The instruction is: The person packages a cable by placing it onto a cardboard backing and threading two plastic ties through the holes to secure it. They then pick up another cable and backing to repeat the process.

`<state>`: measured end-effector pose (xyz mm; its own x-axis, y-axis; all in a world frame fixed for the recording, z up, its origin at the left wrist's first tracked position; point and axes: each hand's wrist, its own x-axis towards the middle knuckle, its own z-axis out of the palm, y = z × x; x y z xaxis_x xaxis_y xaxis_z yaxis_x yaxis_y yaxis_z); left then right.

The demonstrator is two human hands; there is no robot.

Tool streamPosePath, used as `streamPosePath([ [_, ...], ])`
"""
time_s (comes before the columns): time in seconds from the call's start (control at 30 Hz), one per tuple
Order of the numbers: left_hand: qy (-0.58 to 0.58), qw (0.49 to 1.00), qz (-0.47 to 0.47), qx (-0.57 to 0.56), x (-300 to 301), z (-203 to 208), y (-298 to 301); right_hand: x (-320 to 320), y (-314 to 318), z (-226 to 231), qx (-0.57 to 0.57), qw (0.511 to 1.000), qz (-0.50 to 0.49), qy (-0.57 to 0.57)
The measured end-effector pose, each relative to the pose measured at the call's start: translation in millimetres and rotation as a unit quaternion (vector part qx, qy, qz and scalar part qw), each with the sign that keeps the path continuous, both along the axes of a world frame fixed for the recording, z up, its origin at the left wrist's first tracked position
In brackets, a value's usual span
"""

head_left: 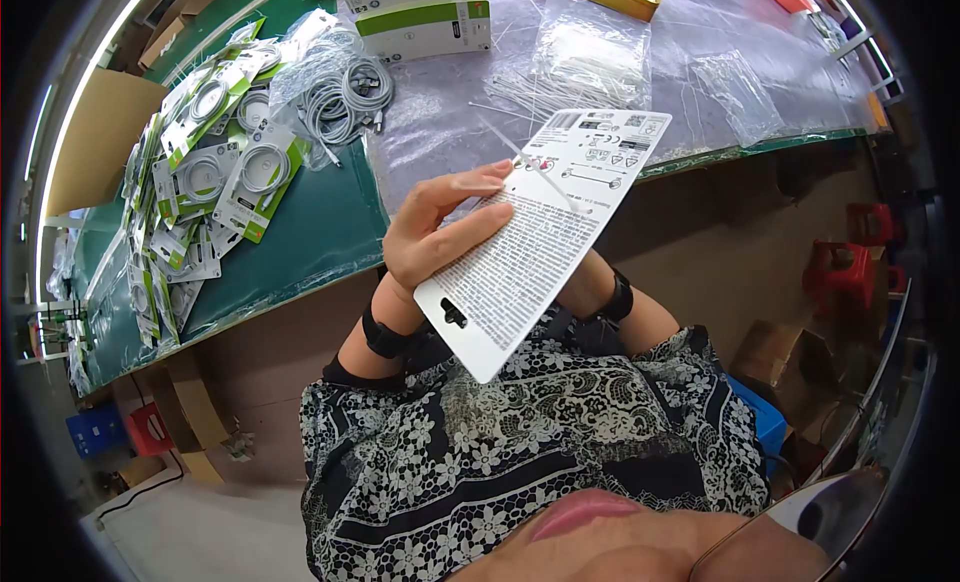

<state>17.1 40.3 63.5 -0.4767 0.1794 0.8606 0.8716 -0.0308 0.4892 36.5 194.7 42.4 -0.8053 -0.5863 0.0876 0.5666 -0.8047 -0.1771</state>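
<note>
A white packaging card (530,257), printed on the side facing me and with a hanging slot at its near end, is tilted in front of my chest. My left hand (440,227) grips its left edge, with thumb and fingertips against the printed face. A thin white cable tie (548,175) slants across the card's upper part, close to my left fingertips; whether they touch it, I cannot tell. Behind the card is my right hand (592,285); only its wrist side shows, and its fingers are hidden.
Carded grey cables (208,172) are heaped on the green table at left, beside loose coiled cables (340,97) in clear plastic. White-and-green boxes (425,27) stand at the back. Loose cable ties (555,94) and a clear bag of them (595,47) lie beyond the card. Red stools (838,272) stand right.
</note>
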Motion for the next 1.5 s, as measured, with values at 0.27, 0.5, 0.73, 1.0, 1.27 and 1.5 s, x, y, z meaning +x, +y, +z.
streamPosePath([
  [0.27, 0.021, 0.999, 0.014, -0.021, 3.6, 1.0, -0.8, 8.3, -16.5, -13.0, -0.156, 0.967, 0.075, -0.187],
  [0.5, 0.069, 0.995, 0.013, -0.073, 3.9, 11.8, -0.5, 1.3, -27.7, -43.9, -0.144, 0.961, 0.081, -0.222],
  [0.73, 0.078, 0.993, 0.019, -0.084, 3.0, 14.2, 2.1, -0.5, -29.8, -58.7, -0.233, 0.952, 0.107, -0.168],
  [1.0, 0.062, 0.995, 0.032, -0.078, 1.2, 14.2, 5.2, 21.1, -9.2, -36.0, 0.057, 0.995, -0.045, -0.067],
  [1.27, -0.291, 0.947, -0.001, 0.138, 10.4, -21.2, 17.5, 1.3, 34.6, 9.5, 0.327, 0.814, -0.365, 0.311],
  [1.5, -0.345, 0.915, -0.001, 0.207, 5.8, -32.8, 11.3, 2.8, 15.5, 41.1, 0.569, 0.618, -0.418, 0.346],
])
